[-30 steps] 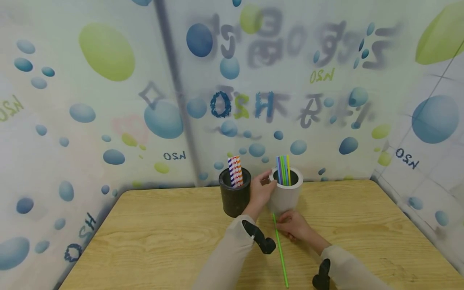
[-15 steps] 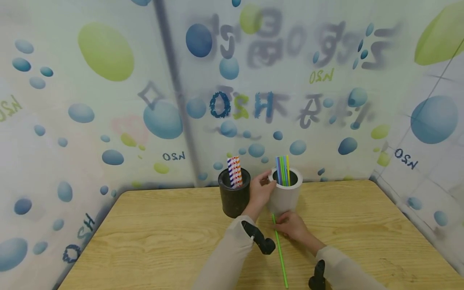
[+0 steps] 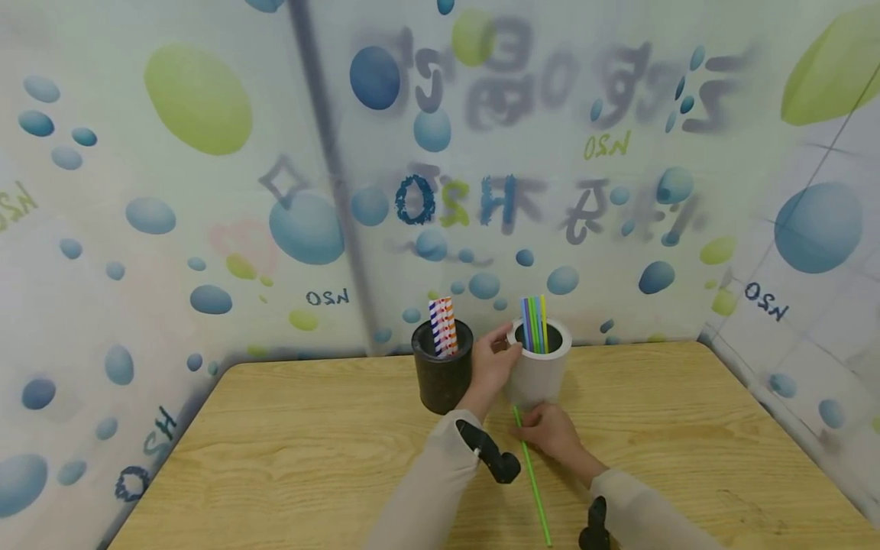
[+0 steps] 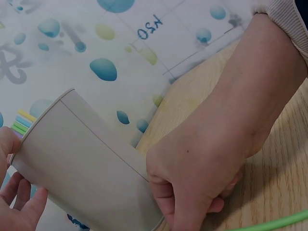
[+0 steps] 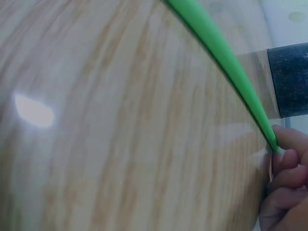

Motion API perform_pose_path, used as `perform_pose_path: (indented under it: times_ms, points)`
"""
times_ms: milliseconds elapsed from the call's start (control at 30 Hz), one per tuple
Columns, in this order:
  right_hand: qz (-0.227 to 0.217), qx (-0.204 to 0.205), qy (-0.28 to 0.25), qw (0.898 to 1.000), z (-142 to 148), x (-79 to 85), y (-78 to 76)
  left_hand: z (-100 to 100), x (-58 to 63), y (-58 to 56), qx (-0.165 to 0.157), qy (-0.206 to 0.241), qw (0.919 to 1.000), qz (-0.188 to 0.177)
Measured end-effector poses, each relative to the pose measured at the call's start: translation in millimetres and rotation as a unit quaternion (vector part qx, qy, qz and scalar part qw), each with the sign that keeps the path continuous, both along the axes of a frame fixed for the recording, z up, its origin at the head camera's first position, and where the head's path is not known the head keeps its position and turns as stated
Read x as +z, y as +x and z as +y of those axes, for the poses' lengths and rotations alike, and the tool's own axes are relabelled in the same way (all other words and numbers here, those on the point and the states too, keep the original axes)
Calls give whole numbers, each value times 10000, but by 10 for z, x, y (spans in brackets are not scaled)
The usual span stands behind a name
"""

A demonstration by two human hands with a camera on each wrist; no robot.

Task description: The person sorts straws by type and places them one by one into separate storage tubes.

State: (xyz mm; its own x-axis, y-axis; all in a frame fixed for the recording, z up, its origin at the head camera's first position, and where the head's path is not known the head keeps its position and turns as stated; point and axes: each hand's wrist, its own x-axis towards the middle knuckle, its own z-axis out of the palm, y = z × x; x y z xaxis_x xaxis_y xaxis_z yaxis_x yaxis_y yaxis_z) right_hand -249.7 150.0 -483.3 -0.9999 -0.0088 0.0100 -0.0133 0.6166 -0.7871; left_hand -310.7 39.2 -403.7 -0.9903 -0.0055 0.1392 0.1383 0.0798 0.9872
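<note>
My left hand (image 3: 490, 367) holds the white cup (image 3: 539, 380) at its left side, thumb and fingers at the rim. Several plain coloured straws (image 3: 533, 325) stand in that cup. By the cup's base, my right hand (image 3: 553, 435) pinches a green straw (image 3: 532, 481) near its far end. The straw's length runs along the table toward the front. In the right wrist view, the green straw (image 5: 226, 57) meets the fingertips (image 5: 286, 159) at its narrow-looking end. The left wrist view shows the white cup (image 4: 91, 163) between both hands.
Just left of the left hand stands a black cup (image 3: 443, 386) with several striped straws (image 3: 444, 327) in it. Both cups are on a wooden table (image 3: 309, 451), close to a wall sheet (image 3: 385, 290) printed with blue and green spots.
My right hand has shifted slightly left, and the green straw's near end has swung a little right. My left hand keeps its place on the white cup.
</note>
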Motion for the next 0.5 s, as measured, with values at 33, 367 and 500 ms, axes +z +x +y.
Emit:
perform_pose_path:
  times_ms: [33,367,500]
  points:
    - [8,14,12,10000,-1,-1,2,-1,-1,1,2,-18,10000,25]
    - [-78,43,-29,10000,18,-37,-23,2,-20,-2,34,-6,10000,27]
    - [-222,234,-228,9992,75,-58,-66,3,-18,-4,-1,27,10000,28]
